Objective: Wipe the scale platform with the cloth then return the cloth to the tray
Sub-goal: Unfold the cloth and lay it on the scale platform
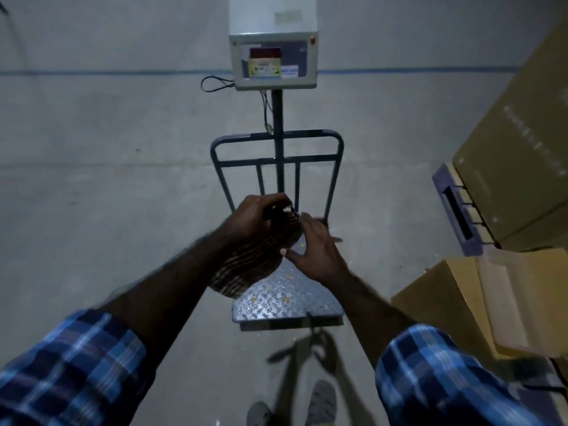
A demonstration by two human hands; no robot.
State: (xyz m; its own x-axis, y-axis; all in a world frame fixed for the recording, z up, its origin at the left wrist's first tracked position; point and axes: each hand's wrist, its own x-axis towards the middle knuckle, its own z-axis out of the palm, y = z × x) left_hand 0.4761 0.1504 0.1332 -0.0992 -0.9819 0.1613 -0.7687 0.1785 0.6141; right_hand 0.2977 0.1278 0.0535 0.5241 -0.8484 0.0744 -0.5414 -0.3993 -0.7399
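Note:
A brown striped cloth (249, 265) hangs bunched from my left hand (255, 215), which grips its top above the scale. My right hand (313, 250) is beside it with fingers spread, its thumb touching the cloth's edge. Below both lies the scale platform (285, 298), a grey diamond-plate sheet with small yellowish specks on it. Behind it rise the blue rail frame (276, 158) and a pole carrying the white display box (273, 44). No tray is in view.
Cardboard boxes (461, 299) stand at the right, one with an open flap, and a tall box (522, 155) rests on a blue pallet (458, 216). Bare concrete floor (107, 179) spreads to the left. My feet (319, 404) are just in front of the platform.

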